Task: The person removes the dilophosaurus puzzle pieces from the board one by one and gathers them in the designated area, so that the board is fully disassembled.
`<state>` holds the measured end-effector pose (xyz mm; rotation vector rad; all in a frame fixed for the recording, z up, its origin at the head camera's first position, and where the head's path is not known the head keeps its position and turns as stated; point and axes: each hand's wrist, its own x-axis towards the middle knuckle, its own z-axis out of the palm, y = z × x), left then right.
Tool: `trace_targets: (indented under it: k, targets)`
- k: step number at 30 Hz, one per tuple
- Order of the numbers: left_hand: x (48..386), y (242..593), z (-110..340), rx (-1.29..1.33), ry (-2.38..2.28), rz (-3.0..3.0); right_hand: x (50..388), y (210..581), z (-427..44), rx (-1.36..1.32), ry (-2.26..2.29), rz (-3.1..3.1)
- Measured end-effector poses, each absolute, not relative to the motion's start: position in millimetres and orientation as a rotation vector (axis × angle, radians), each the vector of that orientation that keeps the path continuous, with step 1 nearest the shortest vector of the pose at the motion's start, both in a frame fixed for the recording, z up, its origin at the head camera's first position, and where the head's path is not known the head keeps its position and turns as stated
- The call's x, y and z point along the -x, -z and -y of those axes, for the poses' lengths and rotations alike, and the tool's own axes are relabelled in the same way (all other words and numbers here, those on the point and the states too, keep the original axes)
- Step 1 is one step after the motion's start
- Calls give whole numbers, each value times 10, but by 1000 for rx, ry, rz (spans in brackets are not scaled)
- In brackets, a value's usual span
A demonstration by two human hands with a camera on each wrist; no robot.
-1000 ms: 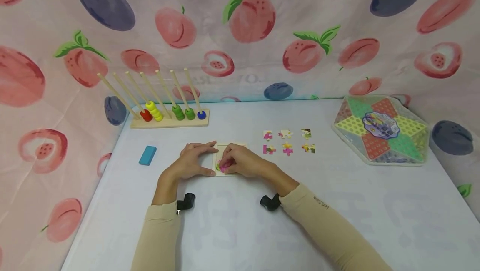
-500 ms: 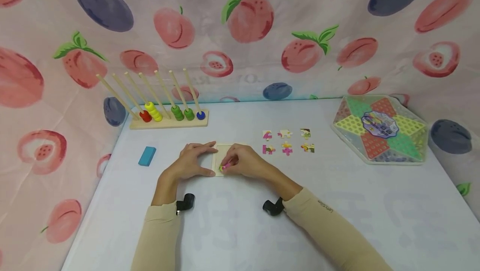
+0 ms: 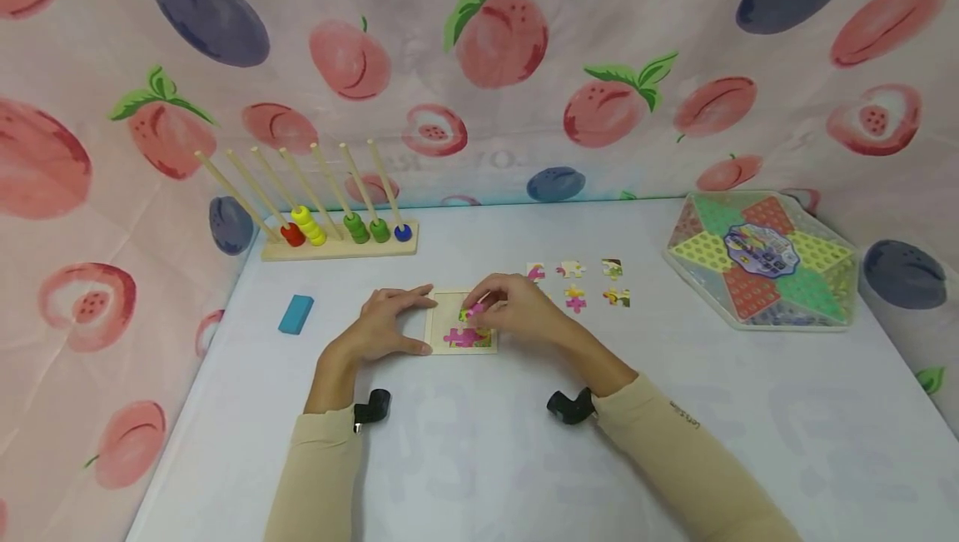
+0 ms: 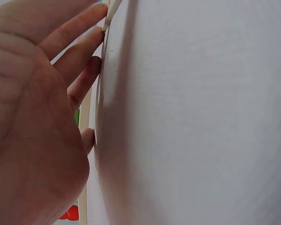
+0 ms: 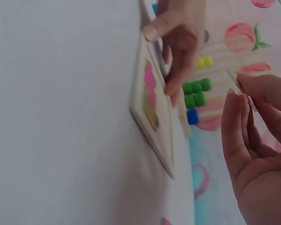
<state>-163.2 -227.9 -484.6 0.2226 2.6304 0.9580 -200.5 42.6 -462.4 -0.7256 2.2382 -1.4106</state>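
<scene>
A small pale wooden puzzle tray (image 3: 442, 313) lies on the table in the head view. Joined pink and green puzzle pieces (image 3: 466, 338) fill part of its near side. My left hand (image 3: 384, 324) rests at the tray's left edge, thumb and fingers spread and touching its frame; the left wrist view shows these fingers (image 4: 79, 61) extended. Over the tray's right part, my right hand (image 3: 520, 309) pinches a pink and green puzzle piece (image 3: 469, 312). The right wrist view shows that piece (image 5: 243, 89) edge-on between thumb and fingertips, raised off the tray.
Several loose puzzle pieces (image 3: 575, 300) lie right of the tray, one partly covered by my right hand. A bead rack (image 3: 340, 251) with upright pegs stands at the back left, a blue block (image 3: 295, 314) before it. A hexagonal game box (image 3: 760, 263) sits at the right.
My right hand has lifted the piece from the tray's lower left and moved right and away, uncovering the joined pieces. My left hand stays at the tray's edge.
</scene>
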Motion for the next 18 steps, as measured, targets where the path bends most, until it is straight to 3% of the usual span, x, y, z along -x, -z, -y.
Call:
trace_targets:
  k: [10, 18]
  targets:
    - [1627, 4850, 2270, -215, -973, -2626, 1920, 4377, -949, 685, 1507, -2276]
    - [1625, 4834, 2263, -196, -959, -2623, 1795, 4499, -1212, 634, 1439, -2294]
